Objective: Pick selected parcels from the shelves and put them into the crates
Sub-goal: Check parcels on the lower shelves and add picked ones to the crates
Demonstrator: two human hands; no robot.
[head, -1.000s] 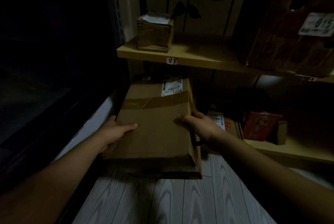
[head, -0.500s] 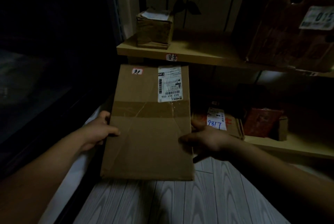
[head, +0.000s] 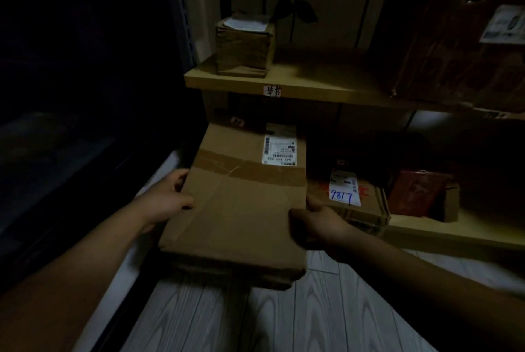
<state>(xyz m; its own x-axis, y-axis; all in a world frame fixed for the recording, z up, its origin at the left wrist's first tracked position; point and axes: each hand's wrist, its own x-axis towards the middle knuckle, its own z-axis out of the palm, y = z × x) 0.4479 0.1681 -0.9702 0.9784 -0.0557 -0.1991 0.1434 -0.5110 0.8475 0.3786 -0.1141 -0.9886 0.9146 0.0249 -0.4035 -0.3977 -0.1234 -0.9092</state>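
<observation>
So my left hand (head: pixel 167 199) and right hand (head: pixel 321 222) grip the cardboard parcel (head: pixel 244 204) — it's off the shelf (head: pixel 326 87) — no crate in sight yet

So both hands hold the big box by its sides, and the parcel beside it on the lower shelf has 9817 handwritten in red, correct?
Not quite: the number on that parcel is written in blue, as the head view shows. The rest holds: the left hand and right hand grip the big box by its sides.
</observation>
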